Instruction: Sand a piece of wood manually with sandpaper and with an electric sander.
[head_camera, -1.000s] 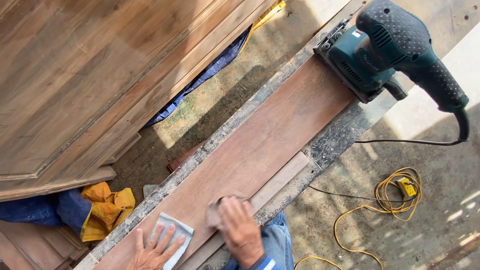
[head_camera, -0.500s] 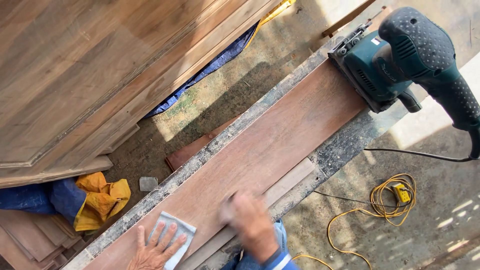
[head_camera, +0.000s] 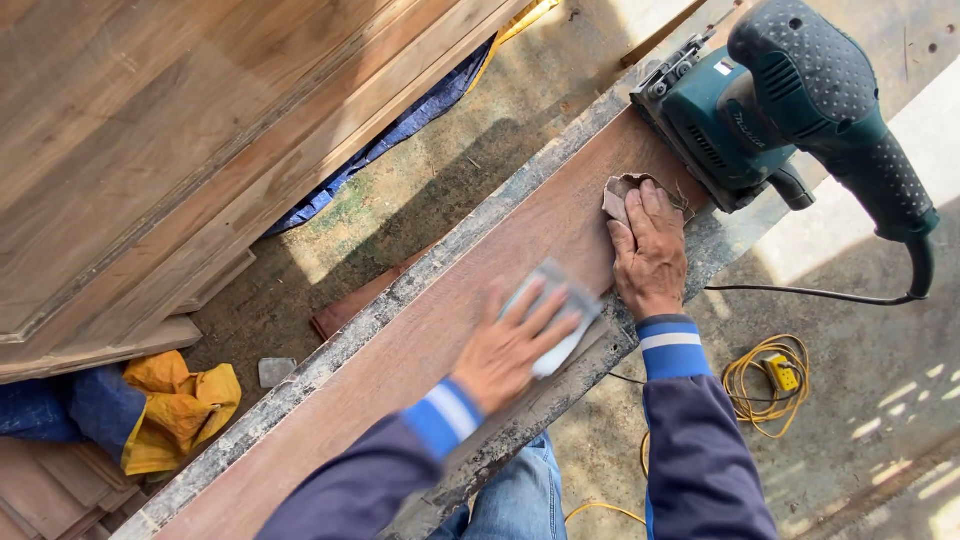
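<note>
- While both arms reach out over the long reddish-brown plank (head_camera: 470, 300), the right hand (head_camera: 648, 255) lies palm down near its far end, fingers spread flat and pressing a crumpled brown piece of sandpaper (head_camera: 622, 192) against the wood.
- That sandpaper sits just beside the base of a teal and black electric sander (head_camera: 775, 100), which rests on the same plank (its black cord runs off to the right).
- Nearer the body, the left hand (head_camera: 510, 345) is also open and flat, fingers splayed on a pale grey-white sheet (head_camera: 560, 320) that lies on the plank; this hand is motion-blurred.
- Both wrists show dark blue sleeves with blue and white striped cuffs.
- Under the plank runs a rough, paint-spattered workbench (head_camera: 330, 360).
- Wide wooden panels (head_camera: 180, 140) lean at the upper left, over a blue tarp.
- On the ground lie a yellow cloth (head_camera: 180, 405) at the left and a coiled yellow cable (head_camera: 765, 385) at the right.
</note>
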